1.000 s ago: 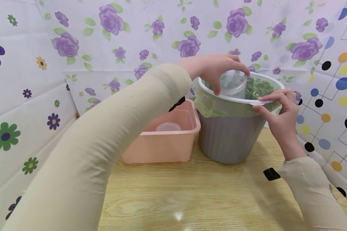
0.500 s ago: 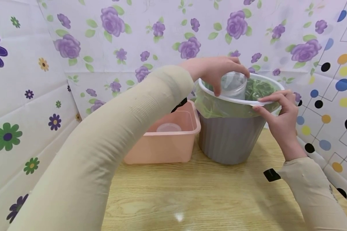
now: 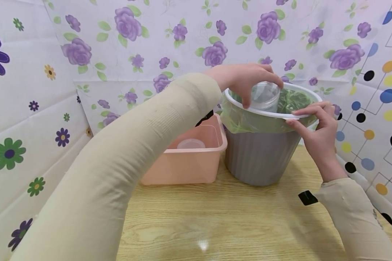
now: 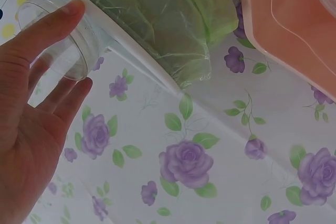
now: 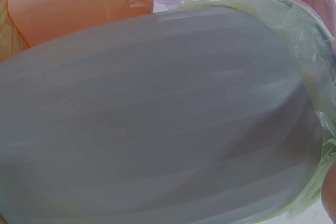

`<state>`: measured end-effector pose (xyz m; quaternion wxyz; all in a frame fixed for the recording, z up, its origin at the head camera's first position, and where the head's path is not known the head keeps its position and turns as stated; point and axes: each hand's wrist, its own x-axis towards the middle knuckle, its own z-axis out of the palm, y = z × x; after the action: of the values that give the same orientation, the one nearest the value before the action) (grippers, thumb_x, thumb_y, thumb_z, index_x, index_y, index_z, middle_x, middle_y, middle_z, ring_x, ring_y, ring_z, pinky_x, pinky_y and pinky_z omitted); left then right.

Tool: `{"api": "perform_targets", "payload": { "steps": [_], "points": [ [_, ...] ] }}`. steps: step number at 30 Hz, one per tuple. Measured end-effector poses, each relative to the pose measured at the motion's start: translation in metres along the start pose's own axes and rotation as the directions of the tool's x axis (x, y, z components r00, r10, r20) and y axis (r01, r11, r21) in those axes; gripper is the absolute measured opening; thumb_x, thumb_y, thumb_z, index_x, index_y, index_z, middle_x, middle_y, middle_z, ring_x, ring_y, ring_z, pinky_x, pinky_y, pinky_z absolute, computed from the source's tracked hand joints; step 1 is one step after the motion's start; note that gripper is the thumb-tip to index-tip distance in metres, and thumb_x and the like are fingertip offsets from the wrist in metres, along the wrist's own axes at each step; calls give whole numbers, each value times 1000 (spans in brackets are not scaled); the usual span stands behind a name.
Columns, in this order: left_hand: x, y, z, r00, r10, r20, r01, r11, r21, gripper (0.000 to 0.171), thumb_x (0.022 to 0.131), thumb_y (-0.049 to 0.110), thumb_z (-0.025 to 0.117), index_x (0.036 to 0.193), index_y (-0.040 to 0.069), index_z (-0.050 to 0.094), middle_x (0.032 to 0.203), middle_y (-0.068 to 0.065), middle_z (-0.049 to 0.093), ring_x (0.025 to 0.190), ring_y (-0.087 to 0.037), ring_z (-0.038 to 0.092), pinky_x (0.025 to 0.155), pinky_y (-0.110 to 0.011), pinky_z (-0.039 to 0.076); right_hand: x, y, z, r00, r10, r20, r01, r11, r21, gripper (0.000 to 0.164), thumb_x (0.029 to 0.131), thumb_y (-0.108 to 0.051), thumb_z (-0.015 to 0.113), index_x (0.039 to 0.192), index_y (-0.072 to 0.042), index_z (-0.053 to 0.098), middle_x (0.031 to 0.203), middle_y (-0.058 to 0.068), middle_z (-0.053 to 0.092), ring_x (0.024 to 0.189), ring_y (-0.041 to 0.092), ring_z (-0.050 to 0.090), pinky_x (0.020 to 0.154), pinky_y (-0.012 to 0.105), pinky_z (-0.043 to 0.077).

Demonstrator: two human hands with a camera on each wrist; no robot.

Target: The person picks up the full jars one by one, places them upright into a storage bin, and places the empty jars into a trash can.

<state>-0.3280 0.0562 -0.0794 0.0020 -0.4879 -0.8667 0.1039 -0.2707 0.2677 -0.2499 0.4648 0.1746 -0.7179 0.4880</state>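
Observation:
My left hand grips a clear plastic container at the mouth of a grey trash bin. In the left wrist view, thumb and fingers curl round the side of the container. A translucent green bag lines the bin and folds over its outside, under a white rim ring. With thumb below and fingers above, my right hand pinches the ring at the bin's right front. The right wrist view is mostly filled by the bin's ribbed side. The container's lower part is hidden inside the bin.
A pink plastic tub stands left of the bin, with a round clear lid-like piece inside it. My left forearm passes over the tub and hides part of it. Patterned sheets enclose the wooden table at the back and sides.
Both hands keep their hold on the container and the ring, nearly still. The head view has shifted only slightly.

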Motion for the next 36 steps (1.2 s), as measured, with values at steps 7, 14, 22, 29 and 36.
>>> {"api": "perform_targets", "payload": {
  "steps": [7,14,22,29,36],
  "points": [
    [1,2,-4,999,-14,43,14,1000,14,107,82,25,82,158,40,8,166,8,11,152,-13,19,120,-35,34,0,0,2,1000,-12,1,12,1000,17,26,77,-5,83,95,9,70,93,-21,50,104,1,43,94,19,27],
    [-2,1,-5,998,-12,54,11,1000,12,109,82,27,81,158,41,4,166,8,9,153,-13,17,121,-36,31,1,0,3,1000,3,6,-3,1000,10,26,76,-4,83,96,9,70,93,-21,50,104,1,42,94,19,28],
    [-7,0,-4,998,-24,56,24,1000,0,106,85,28,78,157,45,2,166,9,7,154,-14,12,122,-39,31,1,0,3,1000,-1,8,0,1000,20,26,77,-4,82,95,9,69,94,-21,50,105,1,43,95,20,28],
    [-12,-3,0,999,-17,51,18,1000,-12,103,87,29,77,157,45,3,167,8,6,155,-15,8,123,-39,29,1,1,2,1000,-13,9,13,1000,24,27,77,-3,81,95,11,68,95,-20,49,107,1,43,96,20,28],
    [-19,-9,8,1000,9,26,-7,998,-61,98,87,25,76,159,38,11,167,3,10,155,-18,10,123,-40,29,-1,0,1,1000,5,12,-5,1000,11,28,78,-3,80,97,12,66,97,-20,48,108,1,42,96,20,27]
  ]
}}
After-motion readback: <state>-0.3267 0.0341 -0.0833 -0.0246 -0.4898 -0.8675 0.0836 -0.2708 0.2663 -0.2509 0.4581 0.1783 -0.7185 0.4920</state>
